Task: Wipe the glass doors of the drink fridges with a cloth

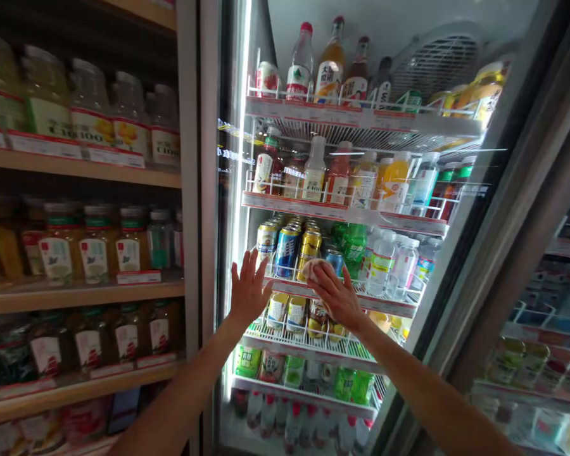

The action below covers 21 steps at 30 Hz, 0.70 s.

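Cloth (313, 268) bunched up against the fridge's glass door (232, 190), roughly mid-door.
Right hand (338, 296) has it in its grip; left hand (249, 290)'s empty, fingers spread, up by the door's left edge, cans (286, 251) behind the glass.

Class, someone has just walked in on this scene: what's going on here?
A person stands at a lit drinks fridge, both arms stretched towards its glass door. The right hand holds a pale cloth that seems pressed to the glass. The left hand is empty, fingers spread. Behind are bottles and cans.
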Tool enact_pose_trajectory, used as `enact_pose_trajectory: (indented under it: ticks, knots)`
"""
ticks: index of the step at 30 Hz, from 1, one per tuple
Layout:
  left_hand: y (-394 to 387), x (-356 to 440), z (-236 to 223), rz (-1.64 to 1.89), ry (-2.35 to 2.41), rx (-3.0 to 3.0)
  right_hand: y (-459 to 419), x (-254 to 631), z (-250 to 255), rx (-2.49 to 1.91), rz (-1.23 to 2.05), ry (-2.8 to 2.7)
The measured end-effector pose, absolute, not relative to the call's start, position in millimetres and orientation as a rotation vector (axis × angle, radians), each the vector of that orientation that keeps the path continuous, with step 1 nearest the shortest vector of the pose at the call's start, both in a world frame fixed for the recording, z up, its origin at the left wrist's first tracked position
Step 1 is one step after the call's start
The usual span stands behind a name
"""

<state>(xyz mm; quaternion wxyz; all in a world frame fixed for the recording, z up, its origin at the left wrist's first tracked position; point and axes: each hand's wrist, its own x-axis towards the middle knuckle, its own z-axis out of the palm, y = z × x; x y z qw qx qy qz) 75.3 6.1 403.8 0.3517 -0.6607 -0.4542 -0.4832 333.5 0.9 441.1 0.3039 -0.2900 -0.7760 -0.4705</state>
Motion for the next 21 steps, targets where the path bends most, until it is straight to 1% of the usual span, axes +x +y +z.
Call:
enact_pose_trajectory:
  ticks: [6, 8, 11, 13, 15, 18, 19, 21]
  knots:
    - [8.1, 33.0, 404.1, -1.213, -1.266, -1.630, 10.9, 304.5, 486.8, -0.903, -1.164, -1.711]
    - [7.7, 23.2, 401.4, -1.202, -1.292, -1.599, 12.1, 292.5, 477.2, -0.848, -1.191, -1.817]
    - [6.8, 13.5, 395.9, -1.172, -1.332, -1.575, 11.6, 271.1, 440.1, -0.605, -1.286, -2.131]
    - [6.7, 9.4, 393.3, -1.158, -1.353, -1.560, 13.5, 258.4, 428.8, -0.477, -1.322, -2.239]
    - [6.5, 6.2, 392.0, -1.158, -1.357, -1.554, 17.6, 247.5, 439.6, -0.488, -1.310, -2.206]
    - [4.5, 1.2, 391.3, -1.163, -1.356, -1.547, 24.1, 232.1, 470.2, -0.621, -1.239, -2.042]
    - [3.0, -0.9, 390.9, -1.162, -1.362, -1.539, 25.2, 226.9, 474.5, -0.640, -1.223, -2.013]
    - [-0.7, -6.2, 389.1, -1.155, -1.381, -1.523, 25.4, 216.7, 467.5, -0.606, -1.221, -2.029]
